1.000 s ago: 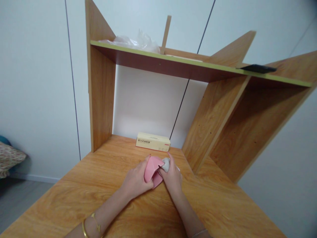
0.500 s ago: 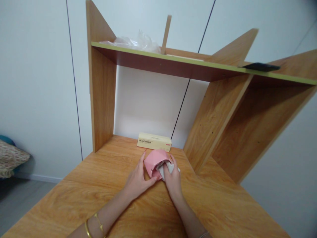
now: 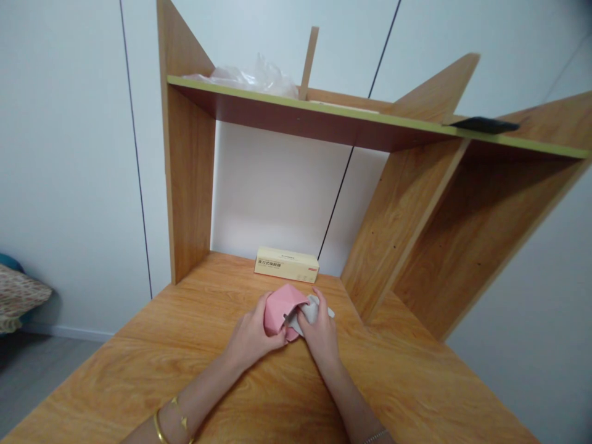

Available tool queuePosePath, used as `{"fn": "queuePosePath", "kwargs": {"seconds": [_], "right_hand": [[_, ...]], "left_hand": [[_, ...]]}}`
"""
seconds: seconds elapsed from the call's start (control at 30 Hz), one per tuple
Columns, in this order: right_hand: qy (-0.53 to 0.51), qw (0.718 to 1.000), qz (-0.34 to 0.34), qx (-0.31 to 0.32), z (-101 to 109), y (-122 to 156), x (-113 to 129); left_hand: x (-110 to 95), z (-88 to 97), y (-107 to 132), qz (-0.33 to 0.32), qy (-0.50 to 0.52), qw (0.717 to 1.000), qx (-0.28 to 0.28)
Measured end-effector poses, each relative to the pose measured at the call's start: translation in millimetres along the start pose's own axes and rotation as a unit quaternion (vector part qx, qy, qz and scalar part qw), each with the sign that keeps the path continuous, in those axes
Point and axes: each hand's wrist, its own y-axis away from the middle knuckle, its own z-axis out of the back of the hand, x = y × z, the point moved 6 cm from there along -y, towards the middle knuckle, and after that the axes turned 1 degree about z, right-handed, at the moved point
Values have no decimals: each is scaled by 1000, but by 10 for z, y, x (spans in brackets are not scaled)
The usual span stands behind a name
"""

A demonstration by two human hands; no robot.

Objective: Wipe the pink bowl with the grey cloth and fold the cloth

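Note:
A small pink bowl [image 3: 279, 306] is tipped on its side on the wooden desk [image 3: 194, 345], its opening facing right. My left hand [image 3: 252, 336] wraps round its left side and grips it. My right hand [image 3: 319, 336] is closed on a crumpled white cloth [image 3: 315, 308] pressed against the bowl's opening. Both hands meet near the middle of the desk, just in front of a cream carton.
A long cream carton [image 3: 286, 264] lies at the back of the desk. A wooden hutch stands over it, with a shelf [image 3: 324, 114] carrying a clear plastic bag [image 3: 252, 77] and a dark flat object [image 3: 485, 125]. A patterned cushion [image 3: 18, 296] sits at far left.
The bowl has been turned in my left hand, first rim tilted up and away, now back onto its side. My right hand keeps the cloth at the bowl and has shifted slightly.

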Motion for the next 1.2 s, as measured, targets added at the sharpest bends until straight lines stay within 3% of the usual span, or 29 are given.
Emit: {"fn": "queuePosePath", "kwargs": {"seconds": [0.1, 0.23, 0.3, 0.47, 0.6, 0.73, 0.87, 0.93, 1.0, 1.2], "right_hand": [[60, 996, 64, -35, 84, 18, 73], [66, 989, 126, -44, 123, 35, 132], [71, 992, 104, -19, 93, 18, 103], [83, 992, -35, 90, -77, -17, -50], [87, 986, -56, 128, -154, -12, -78], [127, 988, -29, 88, -79, -19, -50], [150, 986, 76, -3, 72, -15, 82], [129, 983, 131, -15, 98, 2, 143], [111, 983, 145, -10, 96, 5, 154], [72, 995, 2, 75, -39, -49, -41]], "left_hand": [[-20, 2, 16, 2, -8, 1000, 2], [11, -44, 24, 3, -19, 1000, 10], [30, -66, 19, 5, -17, 1000, 16], [37, -76, -4, 6, 2, 1000, 24], [39, -61, -15, 14, 3, 1000, 17], [30, -67, -14, 15, -51, 998, 24], [42, -86, -4, 20, -96, 995, 31], [45, -92, -1, 15, -102, 994, 32], [43, -93, -1, 11, -105, 994, 32], [-15, -87, 6, 17, -103, 994, 41]]}}
